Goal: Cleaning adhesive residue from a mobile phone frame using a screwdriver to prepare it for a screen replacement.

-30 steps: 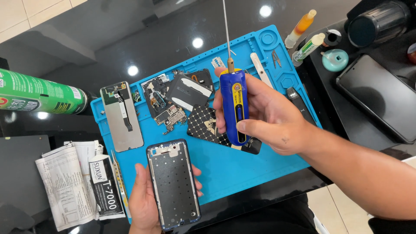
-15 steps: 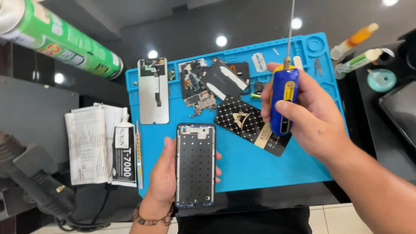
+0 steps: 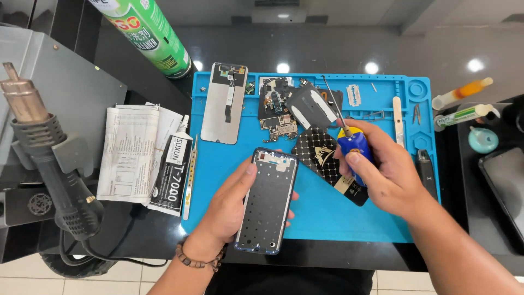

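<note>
My left hand (image 3: 226,210) grips a stripped phone frame (image 3: 267,199), dark with rows of small holes, held over the near edge of a blue work mat (image 3: 327,218). My right hand (image 3: 385,175) is closed around a blue and yellow screwdriver (image 3: 352,145) whose thin shaft points up and to the left. Under that hand lies a black card with a gold pattern (image 3: 319,155). Further back on the mat are a phone screen panel (image 3: 224,104), loose circuit boards (image 3: 278,125) and a dark cover plate (image 3: 311,106).
A hot air gun (image 3: 52,164) rests in its holder at the left. Beside it lie a folded paper leaflet (image 3: 131,153) and a black glue tube (image 3: 172,175). A green spray can (image 3: 150,33) lies at the back. Small bottles (image 3: 464,104) and a dark phone (image 3: 505,183) sit at the right.
The view has shifted left, bringing the hot air gun into sight. My right hand has tilted the screwdriver's shaft to the left. My left hand still holds the frame.
</note>
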